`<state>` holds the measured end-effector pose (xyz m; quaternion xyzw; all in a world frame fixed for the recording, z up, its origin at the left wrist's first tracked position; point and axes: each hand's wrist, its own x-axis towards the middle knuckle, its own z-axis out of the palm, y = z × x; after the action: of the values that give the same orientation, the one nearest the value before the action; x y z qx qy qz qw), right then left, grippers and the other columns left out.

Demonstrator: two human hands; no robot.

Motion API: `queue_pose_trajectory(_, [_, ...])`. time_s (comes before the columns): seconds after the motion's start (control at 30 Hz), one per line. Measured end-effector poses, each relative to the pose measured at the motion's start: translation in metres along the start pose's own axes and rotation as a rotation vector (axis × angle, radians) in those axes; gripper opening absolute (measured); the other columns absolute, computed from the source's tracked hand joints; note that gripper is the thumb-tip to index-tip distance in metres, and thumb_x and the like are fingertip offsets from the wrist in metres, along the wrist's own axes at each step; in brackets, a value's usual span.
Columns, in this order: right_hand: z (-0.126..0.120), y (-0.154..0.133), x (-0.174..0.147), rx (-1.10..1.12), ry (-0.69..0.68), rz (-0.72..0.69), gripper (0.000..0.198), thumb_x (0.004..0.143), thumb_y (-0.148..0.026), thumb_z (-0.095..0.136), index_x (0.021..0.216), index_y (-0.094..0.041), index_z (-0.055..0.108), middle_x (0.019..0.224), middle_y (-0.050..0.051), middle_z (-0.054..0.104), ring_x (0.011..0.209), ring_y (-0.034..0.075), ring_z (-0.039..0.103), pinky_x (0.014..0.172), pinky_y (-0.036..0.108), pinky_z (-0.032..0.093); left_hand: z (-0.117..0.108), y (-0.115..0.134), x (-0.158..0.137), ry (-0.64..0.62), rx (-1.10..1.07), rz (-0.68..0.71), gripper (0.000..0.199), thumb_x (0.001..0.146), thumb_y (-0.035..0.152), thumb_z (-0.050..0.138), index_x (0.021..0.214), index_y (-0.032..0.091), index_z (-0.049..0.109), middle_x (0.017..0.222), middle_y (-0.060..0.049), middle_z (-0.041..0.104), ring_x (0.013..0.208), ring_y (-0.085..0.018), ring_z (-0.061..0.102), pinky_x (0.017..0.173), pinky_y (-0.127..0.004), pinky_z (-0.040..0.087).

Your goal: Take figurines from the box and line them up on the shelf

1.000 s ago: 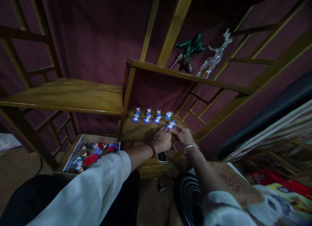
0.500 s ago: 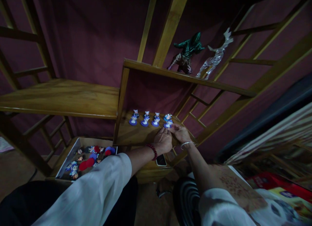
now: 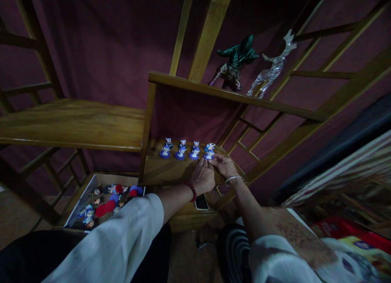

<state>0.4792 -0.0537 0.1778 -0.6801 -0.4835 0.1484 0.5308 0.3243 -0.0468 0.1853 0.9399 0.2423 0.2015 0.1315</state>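
Note:
Two rows of small figurines stand upright on a wooden shelf. The front row has white and purple figures on round purple bases, such as the leftmost figurine (image 3: pixel 165 152). Behind them are darker figurines (image 3: pixel 183 144) with pinkish-white heads. At the right end of the front row, my right hand (image 3: pixel 225 165) has its thumb and fingertips closed at the side of a purple-based figurine (image 3: pixel 209 154). My left hand (image 3: pixel 204 175) lies just in front of that figurine, fingers stretched forward, seemingly holding nothing. Its fingertips come close to the base; contact is unclear.
An open box (image 3: pixel 71 211) of jumbled figurines and red and purple discs sits at lower left. A phone (image 3: pixel 201 202) lies below my wrists. A dark green hooded statuette (image 3: pixel 240 57) and a clear figure (image 3: pixel 270 73) stand on the upper shelf (image 3: pixel 232 95). Lattice bars flank the right side.
The view has shifted slightly, moving the shelf and box a little left. My left fingers look straighter. My right hand stays at the same figurine, and the rows keep their arrangement.

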Motion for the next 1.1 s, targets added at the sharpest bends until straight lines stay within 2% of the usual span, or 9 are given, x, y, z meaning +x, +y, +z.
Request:
queue_pose_trajectory(0.1, [0.000, 0.002, 0.002, -0.017, -0.037, 0.048, 0.037, 0.050, -0.037, 0.073, 0.081, -0.018, 0.066, 0.074, 0.002, 0.068, 0.071, 0.018, 0.061, 0.077, 0.037, 0.048, 0.003, -0.002, 0.003, -0.003, 0.012, 0.017, 0.049, 0.073, 0.019, 0.042, 0.117, -0.004, 0.044, 0.122, -0.023, 0.048, 0.124, -0.027, 0.030, 0.105, -0.043, 0.019])
queue_pose_trajectory(0.3, [0.001, -0.001, 0.003, -0.004, -0.027, 0.021, 0.030, 0.051, -0.031, 0.074, 0.077, -0.018, 0.067, 0.072, 0.003, 0.068, 0.072, 0.020, 0.061, 0.074, 0.037, 0.048, 0.010, -0.006, 0.005, 0.045, 0.019, 0.041, 0.048, 0.074, 0.020, 0.040, 0.116, -0.002, 0.046, 0.119, -0.022, 0.051, 0.122, -0.028, 0.035, 0.103, -0.044, 0.021])
queue_pose_trajectory(0.4, [0.000, 0.000, 0.004, -0.018, -0.036, 0.013, 0.028, 0.051, -0.031, 0.074, 0.075, -0.018, 0.067, 0.071, 0.003, 0.067, 0.072, 0.020, 0.061, 0.073, 0.036, 0.048, 0.009, -0.005, 0.004, 0.038, 0.025, 0.027, 0.048, 0.073, 0.021, 0.041, 0.114, -0.003, 0.048, 0.119, -0.023, 0.050, 0.122, -0.027, 0.034, 0.103, -0.042, 0.023])
queue_pose_trajectory(0.57, [-0.001, 0.001, 0.005, -0.031, -0.074, 0.021, 0.027, 0.052, -0.032, 0.073, 0.076, -0.021, 0.066, 0.070, 0.000, 0.066, 0.072, 0.019, 0.059, 0.073, 0.034, 0.048, 0.004, -0.002, 0.003, 0.002, 0.003, -0.005, 0.050, 0.073, 0.020, 0.043, 0.114, -0.007, 0.047, 0.121, -0.025, 0.047, 0.124, -0.028, 0.030, 0.105, -0.040, 0.019])
queue_pose_trajectory(0.83, [-0.001, 0.002, 0.006, -0.073, -0.139, -0.021, 0.029, 0.055, -0.037, 0.067, 0.077, -0.019, 0.063, 0.067, -0.002, 0.060, 0.067, 0.015, 0.054, 0.072, 0.030, 0.044, 0.006, -0.005, 0.004, -0.006, -0.008, 0.038, 0.045, 0.072, 0.019, 0.043, 0.113, 0.003, 0.053, 0.115, -0.018, 0.055, 0.120, -0.030, 0.035, 0.104, -0.048, 0.015])
queue_pose_trajectory(0.97, [-0.001, 0.007, 0.008, -0.148, -0.149, -0.074, 0.026, 0.060, -0.037, 0.062, 0.078, -0.019, 0.060, 0.067, -0.003, 0.056, 0.066, 0.013, 0.052, 0.071, 0.028, 0.043, 0.006, -0.005, 0.004, -0.002, 0.081, 0.059, 0.044, 0.072, 0.021, 0.043, 0.111, 0.003, 0.054, 0.115, -0.018, 0.055, 0.118, -0.029, 0.037, 0.104, -0.046, 0.016])
queue_pose_trajectory(1.1, [-0.002, 0.009, 0.009, -0.202, -0.176, -0.097, 0.023, 0.062, -0.035, 0.059, 0.079, -0.019, 0.059, 0.070, -0.002, 0.056, 0.068, 0.013, 0.052, 0.070, 0.028, 0.043, 0.003, -0.003, 0.004, -0.020, 0.175, 0.053, 0.048, 0.074, 0.024, 0.040, 0.113, -0.003, 0.050, 0.119, -0.021, 0.051, 0.119, -0.028, 0.037, 0.103, -0.046, 0.019])
